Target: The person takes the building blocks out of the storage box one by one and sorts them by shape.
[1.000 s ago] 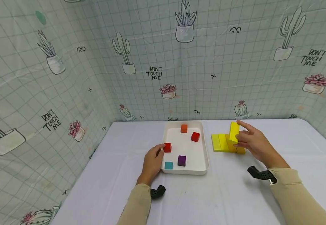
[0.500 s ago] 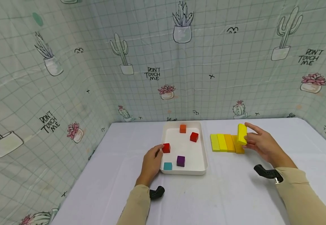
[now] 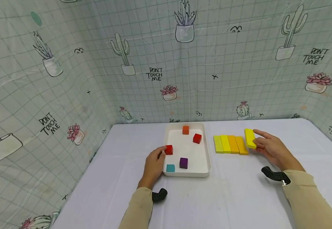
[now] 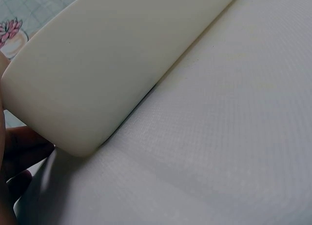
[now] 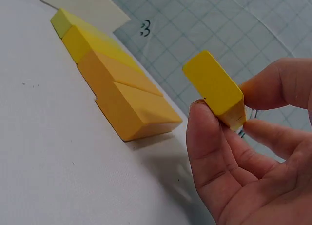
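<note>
Head: at right, a yellow block is pinched by the right hand beside a row of four blocks. Near centre, a white tray of cubes is gripped at its left rim by the left hand. Left wrist: tray wall is seen, upper left. Right wrist: block is held apart from the row.
</note>
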`<action>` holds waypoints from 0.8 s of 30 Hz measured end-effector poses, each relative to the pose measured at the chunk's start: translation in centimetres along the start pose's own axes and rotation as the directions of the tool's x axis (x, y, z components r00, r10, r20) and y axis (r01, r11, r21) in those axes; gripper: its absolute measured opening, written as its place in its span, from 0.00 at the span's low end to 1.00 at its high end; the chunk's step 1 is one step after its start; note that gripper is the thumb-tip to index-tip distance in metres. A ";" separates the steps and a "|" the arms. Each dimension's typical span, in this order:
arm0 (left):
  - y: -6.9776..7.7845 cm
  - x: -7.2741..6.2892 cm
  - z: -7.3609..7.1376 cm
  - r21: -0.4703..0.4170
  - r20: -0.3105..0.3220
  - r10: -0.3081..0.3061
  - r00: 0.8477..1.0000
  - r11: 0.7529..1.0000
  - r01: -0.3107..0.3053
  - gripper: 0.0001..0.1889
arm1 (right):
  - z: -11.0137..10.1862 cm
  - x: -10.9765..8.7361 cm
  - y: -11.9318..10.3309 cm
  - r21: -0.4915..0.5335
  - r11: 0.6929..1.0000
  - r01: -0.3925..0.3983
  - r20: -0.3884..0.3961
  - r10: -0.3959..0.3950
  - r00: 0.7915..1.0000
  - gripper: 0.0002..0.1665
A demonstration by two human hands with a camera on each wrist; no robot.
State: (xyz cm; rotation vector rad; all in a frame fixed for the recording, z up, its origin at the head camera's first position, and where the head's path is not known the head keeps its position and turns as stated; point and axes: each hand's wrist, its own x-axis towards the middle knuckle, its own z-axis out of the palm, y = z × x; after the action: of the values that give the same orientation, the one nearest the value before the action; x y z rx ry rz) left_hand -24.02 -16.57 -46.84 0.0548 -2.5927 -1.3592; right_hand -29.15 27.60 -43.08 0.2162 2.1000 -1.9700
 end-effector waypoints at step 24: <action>-0.1 0.1 0.1 0.002 0.004 -0.002 1.000 1.000 0.002 0.18 | -0.6 0.7 1.4 -0.519 0.854 0.047 -0.084 -0.106 0.991 0.40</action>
State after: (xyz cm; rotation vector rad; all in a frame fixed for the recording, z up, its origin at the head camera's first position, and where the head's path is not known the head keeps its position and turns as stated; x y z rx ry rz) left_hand -24.14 -16.59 -46.98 0.0548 -2.5982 -1.3589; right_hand -29.51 28.24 -44.56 0.1375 2.6533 -1.3750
